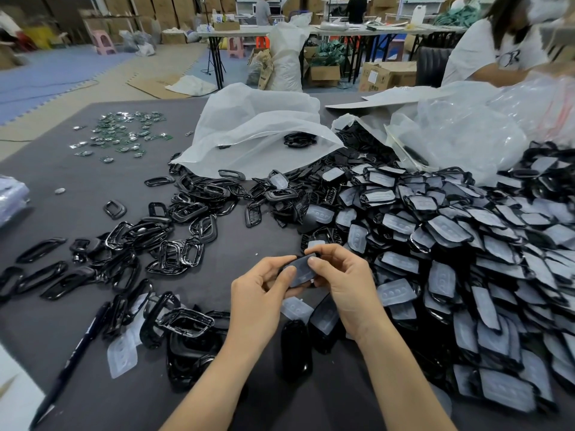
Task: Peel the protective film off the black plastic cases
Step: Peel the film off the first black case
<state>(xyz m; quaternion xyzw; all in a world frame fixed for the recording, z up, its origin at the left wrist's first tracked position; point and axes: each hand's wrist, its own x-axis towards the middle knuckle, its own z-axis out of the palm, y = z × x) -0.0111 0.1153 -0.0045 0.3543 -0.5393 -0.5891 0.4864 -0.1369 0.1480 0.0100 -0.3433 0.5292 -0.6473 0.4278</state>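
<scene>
Head view. Centre, low in the frame: the left hand [261,287] and the right hand [342,281] together grip one black plastic case [301,272] just above the table [77,181]. The fingers of both hands curl beneath the case and both thumbs press on its upper face, which looks pale and cloudy like the film-covered pieces nearby. Whether any film edge has been lifted cannot be told.

Right half of the frame: a large heap of cases with film [466,244], overlapping, pale film faces mostly upward, reaching from mid-frame to the lower right corner.

Centre and left: scattered black frames [174,231], open in the middle and glossy, some stacked on one another.

Bottom centre, between the forearms: a bare glossy black case [295,349] lying on the table, with another film-covered piece [325,318] just beside it under the right wrist.

Lower left: a loose film sheet [122,356] with three round embossed marks, near a dark pen [71,362] lying diagonally.

Upper centre: a white sack [258,132], mouth open, with a few black frames inside it. Upper right: crumpled clear plastic bags [466,132].

Upper left: a scatter of small green circuit boards [124,132], well apart from the black parts.

Top right corner: a person in a white shirt [485,54] at the far side of the table.
</scene>
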